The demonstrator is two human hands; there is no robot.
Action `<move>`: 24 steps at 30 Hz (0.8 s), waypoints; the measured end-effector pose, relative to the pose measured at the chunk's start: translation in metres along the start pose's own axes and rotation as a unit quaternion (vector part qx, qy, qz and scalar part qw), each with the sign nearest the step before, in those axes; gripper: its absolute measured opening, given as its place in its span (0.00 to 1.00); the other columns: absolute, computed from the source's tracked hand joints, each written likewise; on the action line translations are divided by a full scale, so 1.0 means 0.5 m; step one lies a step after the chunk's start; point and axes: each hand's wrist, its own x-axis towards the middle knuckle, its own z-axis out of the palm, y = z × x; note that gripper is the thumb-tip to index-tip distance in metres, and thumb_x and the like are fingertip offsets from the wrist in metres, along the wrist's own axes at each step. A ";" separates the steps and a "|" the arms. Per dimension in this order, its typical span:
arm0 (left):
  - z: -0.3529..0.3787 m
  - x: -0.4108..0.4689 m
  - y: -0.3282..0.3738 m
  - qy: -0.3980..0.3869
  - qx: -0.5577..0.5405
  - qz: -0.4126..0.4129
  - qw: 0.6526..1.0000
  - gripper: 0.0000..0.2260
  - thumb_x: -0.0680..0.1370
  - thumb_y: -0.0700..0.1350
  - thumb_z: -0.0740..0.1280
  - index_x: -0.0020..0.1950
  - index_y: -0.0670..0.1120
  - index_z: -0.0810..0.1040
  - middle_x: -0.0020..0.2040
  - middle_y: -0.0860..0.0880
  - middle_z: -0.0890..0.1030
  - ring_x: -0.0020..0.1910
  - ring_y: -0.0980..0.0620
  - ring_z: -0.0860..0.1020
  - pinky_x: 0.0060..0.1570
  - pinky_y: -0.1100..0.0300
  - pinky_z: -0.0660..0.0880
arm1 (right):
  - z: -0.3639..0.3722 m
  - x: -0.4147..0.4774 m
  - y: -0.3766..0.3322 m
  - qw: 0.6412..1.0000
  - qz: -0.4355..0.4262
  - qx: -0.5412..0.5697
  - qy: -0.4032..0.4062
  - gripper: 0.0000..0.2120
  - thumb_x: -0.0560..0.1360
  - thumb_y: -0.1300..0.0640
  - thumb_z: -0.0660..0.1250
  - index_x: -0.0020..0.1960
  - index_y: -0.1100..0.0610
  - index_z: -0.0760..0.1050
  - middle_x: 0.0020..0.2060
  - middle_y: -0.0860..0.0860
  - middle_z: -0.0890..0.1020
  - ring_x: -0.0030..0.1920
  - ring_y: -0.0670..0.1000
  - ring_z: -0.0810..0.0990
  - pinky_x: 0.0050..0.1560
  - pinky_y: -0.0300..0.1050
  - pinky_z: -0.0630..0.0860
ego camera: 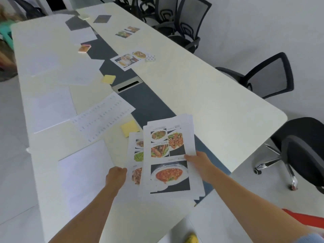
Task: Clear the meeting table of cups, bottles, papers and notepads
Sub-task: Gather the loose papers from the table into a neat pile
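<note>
My right hand [199,163] grips a stack of food-photo papers [169,155] by its right edge, lifted slightly over the table's near end. My left hand [115,177] pinches the left edge of another food-photo sheet [137,155] that lies partly under the stack. A blank white sheet [84,171] lies to the left of my left hand. Further along the long white meeting table [210,95] lie a printed list sheet [103,118], yellow sticky-note pads [129,128] [108,79], more blank papers [52,109] and more food-photo sheets [128,59] [127,31].
A dark strip with a cable slot [128,85] runs down the table's middle. Black mesh office chairs [266,76] stand along the right side, one [301,153] close to the near corner. A small coloured notepad [84,48] and dark squares [102,18] lie at the far end.
</note>
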 end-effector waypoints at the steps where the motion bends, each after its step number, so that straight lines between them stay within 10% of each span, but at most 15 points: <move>1: 0.007 -0.005 0.005 -0.017 -0.017 0.005 1.000 0.08 0.80 0.45 0.62 0.46 0.42 0.75 0.49 0.41 0.79 0.52 0.41 0.77 0.51 0.53 0.72 | 0.019 0.006 0.007 1.000 0.007 -0.005 0.000 0.07 0.76 0.58 0.68 0.51 0.60 0.80 0.50 0.63 0.83 0.52 0.67 0.82 0.56 0.64 0.78; 6: -0.007 0.045 -0.002 -0.110 -0.038 0.005 0.993 0.17 0.76 0.50 0.65 0.61 0.43 0.79 0.60 0.40 0.80 0.60 0.39 0.78 0.62 0.47 0.75 | 0.169 0.048 0.047 0.994 0.030 -0.032 0.103 0.09 0.78 0.57 0.61 0.48 0.58 0.78 0.45 0.58 0.81 0.40 0.53 0.76 0.39 0.44 0.73; 14: -0.029 0.099 0.002 -0.169 -0.012 0.040 0.985 0.20 0.79 0.44 0.64 0.70 0.41 0.73 0.65 0.42 0.77 0.62 0.43 0.76 0.65 0.54 0.72 | 0.241 0.060 0.053 0.973 0.026 -0.110 0.203 0.14 0.77 0.50 0.63 0.61 0.53 0.74 0.55 0.53 0.79 0.51 0.57 0.80 0.49 0.50 0.80; 19: -0.038 0.118 -0.008 -0.208 0.006 0.079 0.975 0.03 0.76 0.42 0.64 0.44 0.44 0.76 0.46 0.42 0.76 0.44 0.45 0.75 0.46 0.56 0.71 | 0.256 0.056 0.066 0.980 0.109 0.067 0.152 0.18 0.72 0.53 0.74 0.56 0.60 0.74 0.48 0.56 0.82 0.49 0.58 0.82 0.51 0.51 0.79; 24: -0.042 0.110 -0.036 -0.234 0.012 0.102 0.967 0.14 0.74 0.39 0.64 0.33 0.44 0.61 0.32 0.47 0.62 0.32 0.50 0.62 0.37 0.56 0.59 | 0.259 0.006 0.105 0.983 0.120 0.125 0.064 0.20 0.68 0.56 0.77 0.57 0.60 0.77 0.49 0.58 0.84 0.50 0.59 0.83 0.50 0.51 0.79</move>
